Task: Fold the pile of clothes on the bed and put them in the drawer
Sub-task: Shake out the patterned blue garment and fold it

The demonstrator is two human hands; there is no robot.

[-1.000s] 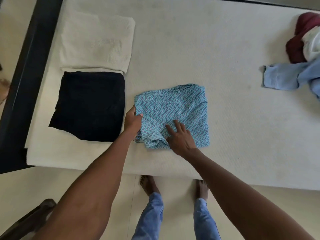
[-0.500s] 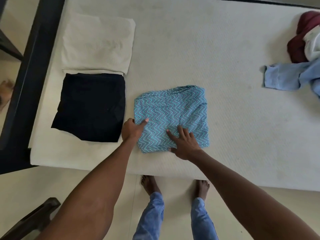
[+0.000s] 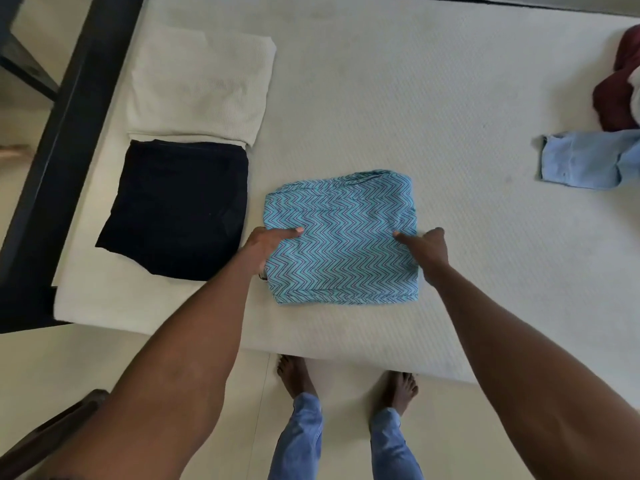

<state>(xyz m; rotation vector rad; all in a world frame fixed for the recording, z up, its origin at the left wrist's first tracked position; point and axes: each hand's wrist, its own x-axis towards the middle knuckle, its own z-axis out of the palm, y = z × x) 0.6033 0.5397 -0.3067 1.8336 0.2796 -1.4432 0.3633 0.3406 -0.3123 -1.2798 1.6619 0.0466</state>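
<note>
A folded blue zigzag-patterned garment [image 3: 341, 237] lies near the front edge of the white bed [image 3: 398, 98]. My left hand [image 3: 266, 244] grips its left edge, thumb on top and fingers tucked beneath. My right hand [image 3: 427, 251] grips the right edge the same way. To the left lie a folded black garment [image 3: 176, 209] and, behind it, a folded cream garment [image 3: 197, 88]. At the far right sits an unfolded pile: a light blue garment [image 3: 588, 159], a maroon one [image 3: 616, 91] and a bit of white cloth.
A dark bed frame [image 3: 69, 133] runs along the bed's left side. A dark wooden piece [image 3: 52, 431] juts in at the lower left. My bare feet [image 3: 346, 379] stand on the pale floor against the bed's front edge.
My right hand slid from the garment's lower middle out to its right edge. My left hand moved up along the left edge. The rumpled lower corner now lies flat.
</note>
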